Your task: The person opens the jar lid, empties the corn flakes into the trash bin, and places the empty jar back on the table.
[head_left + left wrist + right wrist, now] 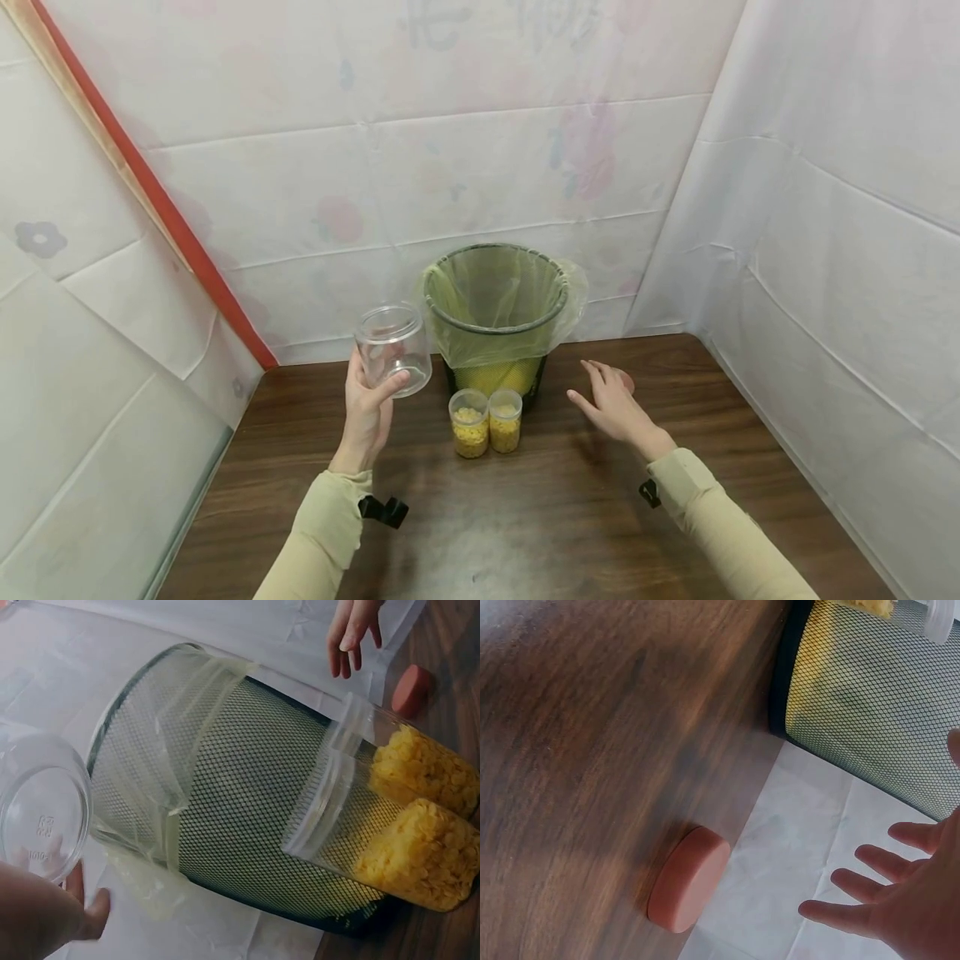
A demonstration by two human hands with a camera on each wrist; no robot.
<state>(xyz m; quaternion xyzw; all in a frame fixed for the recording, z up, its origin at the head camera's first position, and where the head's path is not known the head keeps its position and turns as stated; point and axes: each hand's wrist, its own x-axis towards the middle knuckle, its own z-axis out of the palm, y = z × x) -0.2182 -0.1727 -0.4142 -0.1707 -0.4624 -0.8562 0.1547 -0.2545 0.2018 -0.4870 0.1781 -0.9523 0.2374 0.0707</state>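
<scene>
My left hand [365, 410] grips a clear, lidless jar [392, 354] from its side, holding it up left of the bin with the thumb across its front. Nothing shows inside the jar. My right hand [617, 407] hovers above the table with fingers spread and holds nothing. Below and beyond it lies a reddish-brown, disc-like block [689, 880], mostly hidden by the hand in the head view. Two clear containers of yellow flakes, a left one [470, 433] and a right one [505, 429], stand side by side in front of the bin.
A black mesh bin [255, 780] with a yellowish plastic liner [480, 346] stands at the table's back edge, against a white sheet wall [300, 192]. White sheets also bound the left and right sides. The table [480, 533] is dark wood.
</scene>
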